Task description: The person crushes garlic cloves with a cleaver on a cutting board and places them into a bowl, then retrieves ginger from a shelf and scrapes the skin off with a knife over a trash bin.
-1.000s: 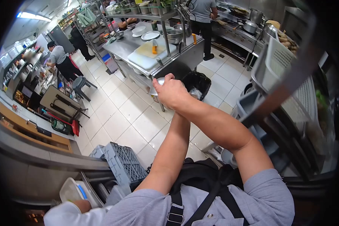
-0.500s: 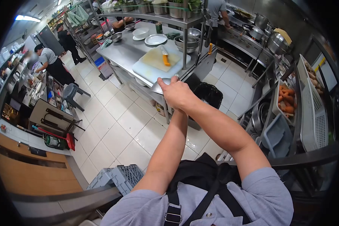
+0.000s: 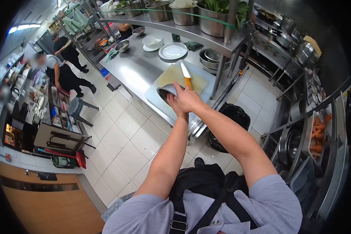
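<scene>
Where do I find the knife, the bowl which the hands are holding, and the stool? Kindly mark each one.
Knife [image 3: 185, 70]: head view, on the blade.
Bowl [image 3: 164, 91]: head view, on the inner wall.
Stool [image 3: 77, 105]: head view, on the seat.

We observe pale floor tiles [image 3: 117, 136], a steel table [image 3: 132, 76], a wood-toned panel [image 3: 46, 206] at lower left and a lit ceiling lamp [image 3: 24, 27] at upper left.
</scene>
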Tool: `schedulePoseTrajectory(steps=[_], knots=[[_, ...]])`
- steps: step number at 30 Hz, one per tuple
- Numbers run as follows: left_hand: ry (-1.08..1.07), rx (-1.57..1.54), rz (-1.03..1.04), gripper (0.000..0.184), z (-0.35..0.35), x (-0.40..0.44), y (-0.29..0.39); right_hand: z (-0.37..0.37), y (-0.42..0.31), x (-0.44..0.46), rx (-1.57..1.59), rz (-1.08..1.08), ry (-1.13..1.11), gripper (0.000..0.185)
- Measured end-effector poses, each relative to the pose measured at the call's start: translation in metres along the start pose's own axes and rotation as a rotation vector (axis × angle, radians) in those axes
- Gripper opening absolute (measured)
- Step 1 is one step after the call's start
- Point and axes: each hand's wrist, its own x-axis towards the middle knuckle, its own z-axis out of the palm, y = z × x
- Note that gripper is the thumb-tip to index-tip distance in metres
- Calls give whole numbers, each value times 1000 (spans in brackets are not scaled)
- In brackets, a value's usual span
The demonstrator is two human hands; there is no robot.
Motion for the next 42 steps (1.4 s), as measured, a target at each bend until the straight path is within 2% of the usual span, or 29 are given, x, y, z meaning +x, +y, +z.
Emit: schedulePoseTrajectory(steps=[3, 4, 6, 9, 14, 16, 17, 19, 20, 21, 23, 27, 30, 33, 34, 35, 36, 37, 39, 40, 41, 42], knots=[[-9, 96, 50, 44, -21, 56, -45, 6, -3, 46, 58, 47, 6, 71], [-9, 93, 30, 44, -16, 63, -37, 11, -4, 60, 86, 48, 39, 71], [-97, 693, 205, 42, -14, 83, -33, 24, 1, 94, 61, 83, 53, 71], [-83, 688, 282, 41, -15, 114, -56, 46, 8, 132, 56, 165, 90, 70], [-220, 780, 143, 43, -15, 157, -40, 75, 24, 178, 87, 342, 172, 70], [-452, 963, 133, 40, -14, 165, -25, 94, 46, 185, 480, 357, 334, 69], [-467, 956, 121, 40, -10, 170, -18, 96, 49, 184, 476, 376, 338, 69], [-742, 1174, 4, 35, -10, 181, -13, 88, 37, 180, 1084, 619, 317, 63], [-809, 1255, 77, 34, -13, 189, -17, 103, 48, 183, 1175, 631, 347, 54], [-819, 1249, 78, 34, -13, 199, -13, 105, 46, 185, 1175, 636, 357, 54], [-1034, 1364, 116, 40, -19, 220, -7, 112, 45, 189, 1359, 670, 334, 52], [-1077, 1362, 323, 30, -41, 270, 1, 127, 25, 229, 1346, 692, 382, 52], [-1014, 1393, 368, 28, -63, 318, 2, 137, 7, 281, 1298, 657, 317, 58], [-960, 1416, 452, 25, -98, 377, -11, 152, -20, 340, 1236, 672, 289, 75], [-935, 1413, 358, 25, -104, 393, -11, 171, -23, 364, 1190, 667, 358, 74], [-910, 1411, 264, 25, -109, 409, -10, 179, -21, 382, 1231, 645, 271, 73], [-913, 1409, 276, 24, -120, 423, -16, 175, -31, 389, 1312, 696, 192, 73], [-914, 1407, 288, 24, -128, 435, -23, 182, -36, 395, 1357, 684, 213, 74], [-870, 1402, 362, 23, -131, 445, -23, 172, -49, 383, 1159, 639, 280, 77], [-886, 1382, 386, 22, -128, 453, -28, 166, -42, 370, 1169, 663, 297, 77], [-946, 1370, 385, 23, -130, 459, -29, 156, -26, 347, 848, 505, 240, 77], [-909, 1344, 366, 23, -124, 458, -26, 145, -10, 321, 529, 346, 175, 76]])
